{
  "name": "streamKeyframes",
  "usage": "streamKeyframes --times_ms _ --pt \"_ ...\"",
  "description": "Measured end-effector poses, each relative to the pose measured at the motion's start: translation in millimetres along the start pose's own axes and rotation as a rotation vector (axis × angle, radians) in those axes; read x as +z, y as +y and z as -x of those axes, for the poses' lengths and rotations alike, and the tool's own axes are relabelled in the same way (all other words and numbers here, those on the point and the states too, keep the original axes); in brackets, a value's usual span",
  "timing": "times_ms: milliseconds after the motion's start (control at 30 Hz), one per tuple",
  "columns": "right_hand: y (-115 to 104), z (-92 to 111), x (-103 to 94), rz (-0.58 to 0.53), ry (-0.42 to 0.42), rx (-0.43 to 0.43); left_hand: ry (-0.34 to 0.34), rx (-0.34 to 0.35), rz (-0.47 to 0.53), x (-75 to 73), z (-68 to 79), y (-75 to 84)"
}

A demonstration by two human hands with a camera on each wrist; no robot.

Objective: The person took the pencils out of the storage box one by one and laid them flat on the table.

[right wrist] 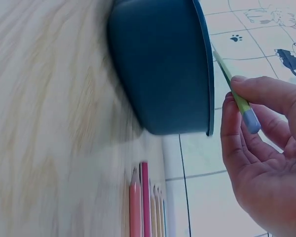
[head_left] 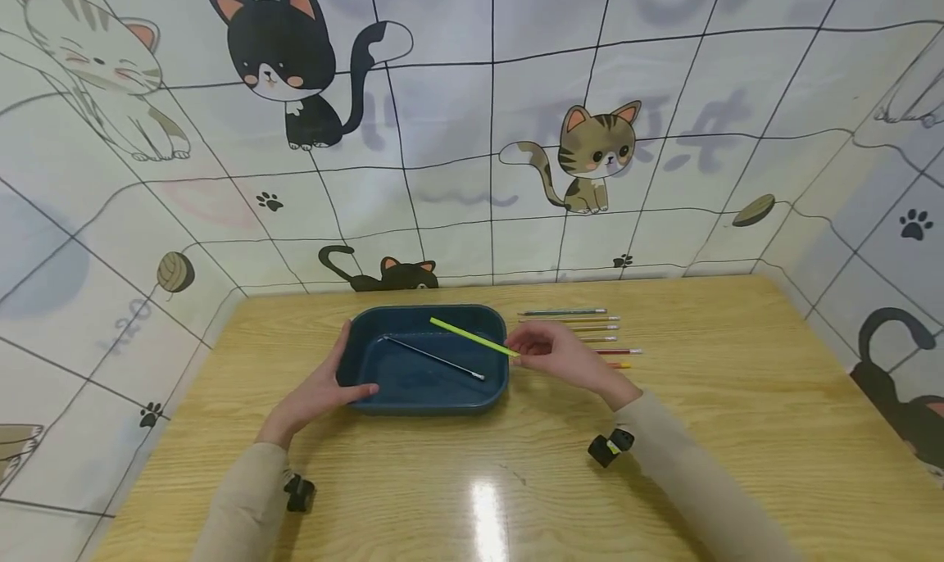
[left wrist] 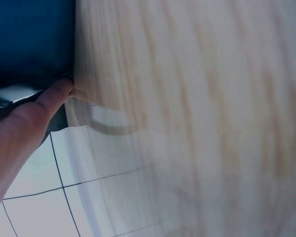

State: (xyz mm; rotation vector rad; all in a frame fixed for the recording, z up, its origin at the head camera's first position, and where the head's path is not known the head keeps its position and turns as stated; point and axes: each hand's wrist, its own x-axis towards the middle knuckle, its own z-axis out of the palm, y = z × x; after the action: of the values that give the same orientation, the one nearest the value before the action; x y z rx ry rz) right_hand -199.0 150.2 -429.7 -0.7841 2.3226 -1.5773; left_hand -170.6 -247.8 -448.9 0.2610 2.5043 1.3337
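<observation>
A dark blue rectangular tray (head_left: pixel 424 409) stands on the table, and my left hand (head_left: pixel 317 394) grips its left side, thumb over the front rim and fingers along the outer wall. Inside it lies a dark pencil (head_left: pixel 435 357) with a white eraser, slanted across the bottom. My right hand (head_left: pixel 556 353) pinches a yellow-green pencil (head_left: pixel 472 337) near one end between thumb and fingers, at the tray's right rim. The pencil's far part slants over the tray. In the right wrist view, the pencil's pale rounded end (right wrist: pixel 251 121) sticks out past the thumb.
Right of the tray, partly behind my right hand, several pencils lie in a row: a dark one (head_left: pixel 564 311) at the back, plain wooden ones (head_left: pixel 601 328), a red one (head_left: pixel 623 351) and an orange one (head_left: pixel 619 365) in front. A cat-patterned wall covering (head_left: pixel 457 136) rises behind the table.
</observation>
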Motion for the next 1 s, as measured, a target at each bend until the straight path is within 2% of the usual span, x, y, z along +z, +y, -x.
streamKeyframes --times_ms 400,533,633,1000 --pt "4.9 28.0 -23.9 0.071 -0.022 0.003 -0.017 -0.007 0.018 -2.6 2.2 3.5" --pt "8.3 38.5 -31.1 0.083 -0.020 -0.022 -0.014 -0.012 0.016 -2.2 2.4 3.9" --pt "12.2 47.1 -36.6 0.107 0.008 -0.029 -0.014 -0.010 0.015 -2.2 2.4 3.7" --pt "25.3 81.4 -53.2 0.115 0.110 0.032 -0.020 -0.001 0.009 -2.4 1.2 2.4"
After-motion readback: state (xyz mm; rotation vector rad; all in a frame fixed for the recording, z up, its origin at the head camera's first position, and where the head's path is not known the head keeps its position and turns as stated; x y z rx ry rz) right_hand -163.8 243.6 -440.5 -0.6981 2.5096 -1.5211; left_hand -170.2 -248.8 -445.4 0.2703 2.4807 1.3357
